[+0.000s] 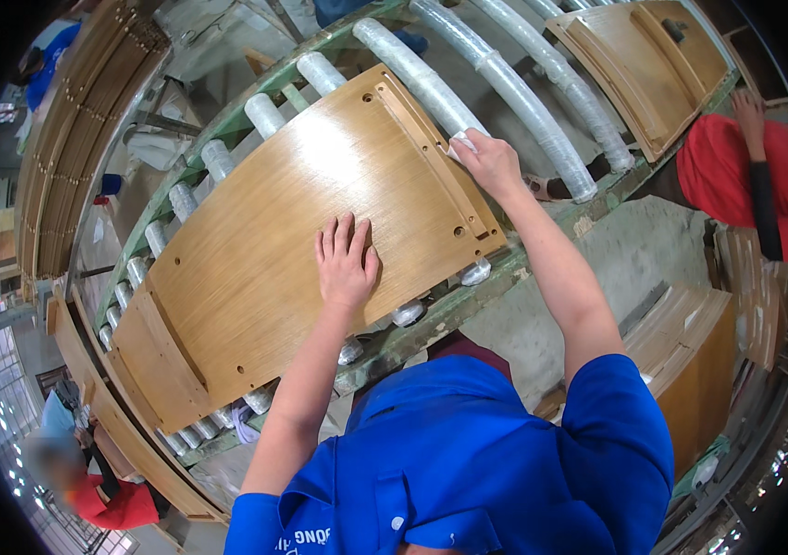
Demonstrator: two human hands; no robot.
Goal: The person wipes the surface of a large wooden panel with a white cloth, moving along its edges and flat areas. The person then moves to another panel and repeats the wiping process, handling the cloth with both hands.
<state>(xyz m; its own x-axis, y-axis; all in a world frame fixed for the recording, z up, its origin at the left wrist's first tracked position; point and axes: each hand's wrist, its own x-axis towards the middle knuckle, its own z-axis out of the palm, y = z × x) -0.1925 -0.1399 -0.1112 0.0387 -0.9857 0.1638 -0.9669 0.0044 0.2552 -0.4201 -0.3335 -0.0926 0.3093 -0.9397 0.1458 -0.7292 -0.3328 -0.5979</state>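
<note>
A varnished wooden panel point(255, 268) with drilled holes lies across plastic-wrapped rollers in front of me. A grooved wooden strip point(431, 153) runs along its right end, and another wooden strip point(167, 338) crosses its left end. My left hand point(346, 259) rests flat on the panel's face, right of its middle, fingers spread. At the panel's right edge, beside the grooved strip, my right hand point(491, 166) is closed on a white cloth point(461, 145). The part of the cloth inside my fingers is hidden.
Wrapped rollers point(421, 74) on a green frame point(384, 356) continue to the upper right, where another wooden panel point(630, 60) lies. A co-worker in red point(736, 176) stands beside it. Stacked panels point(88, 139) stand at the upper left, more boards point(690, 342) at the right. Another person point(121, 499) is at lower left.
</note>
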